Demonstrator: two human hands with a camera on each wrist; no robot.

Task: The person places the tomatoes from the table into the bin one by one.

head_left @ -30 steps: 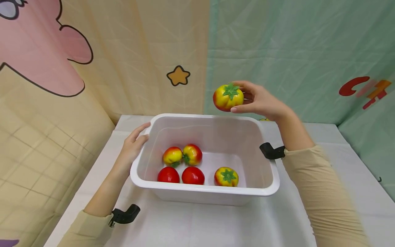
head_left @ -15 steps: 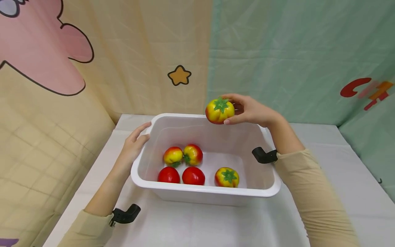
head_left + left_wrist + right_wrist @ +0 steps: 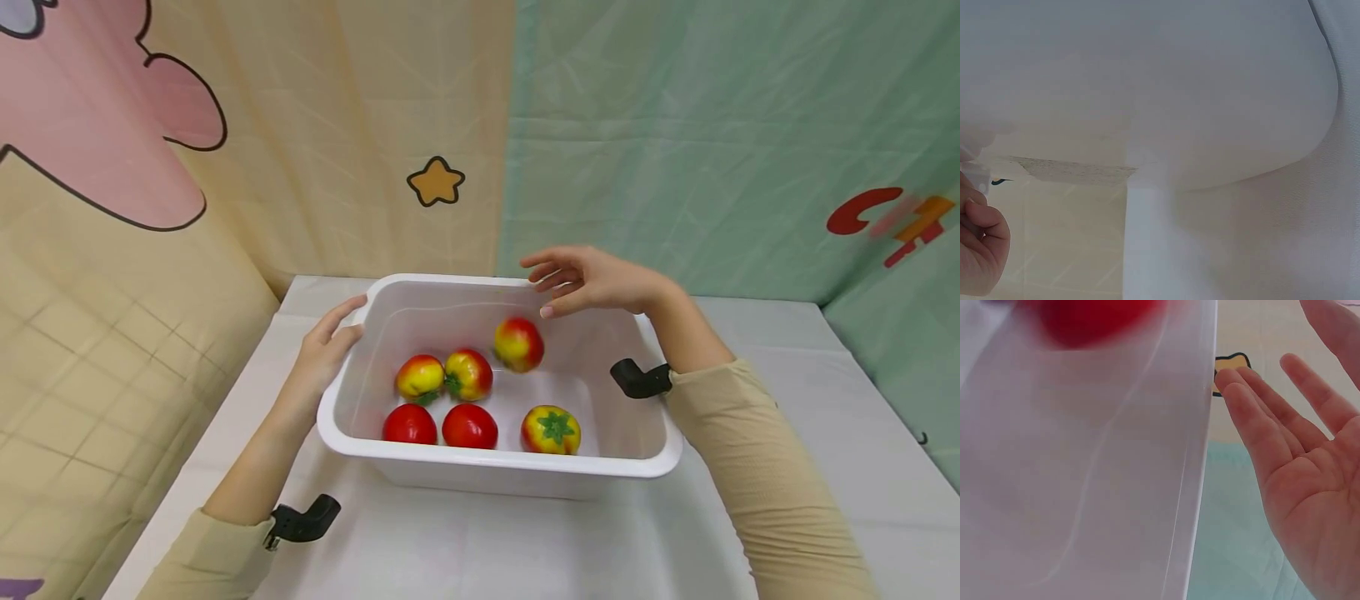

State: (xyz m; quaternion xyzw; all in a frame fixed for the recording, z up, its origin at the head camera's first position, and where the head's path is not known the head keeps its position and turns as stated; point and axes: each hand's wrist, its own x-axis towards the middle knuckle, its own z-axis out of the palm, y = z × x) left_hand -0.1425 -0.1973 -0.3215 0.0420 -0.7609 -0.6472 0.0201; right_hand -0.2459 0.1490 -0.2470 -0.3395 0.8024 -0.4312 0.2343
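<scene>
My left hand grips the left rim of a white plastic tub; in the left wrist view its curled fingers show beside the tub's outer wall. Over the back right rim my right hand is spread with nothing in it, and the right wrist view shows its bare palm. Below its fingertips a red and yellow toy tomato is in mid-air inside the tub, blurred by motion. Several more toy tomatoes lie on the tub floor, such as a red one and one with its green leaf up.
The tub stands on a table with a white cloth. Behind it hangs a printed curtain, beige and green, with a star on it. Black wrist mounts stick out from both sleeves.
My right hand has come down and left over the tub and let go of the toy tomato, which has dropped inside it. The left hand stays at the rim.
</scene>
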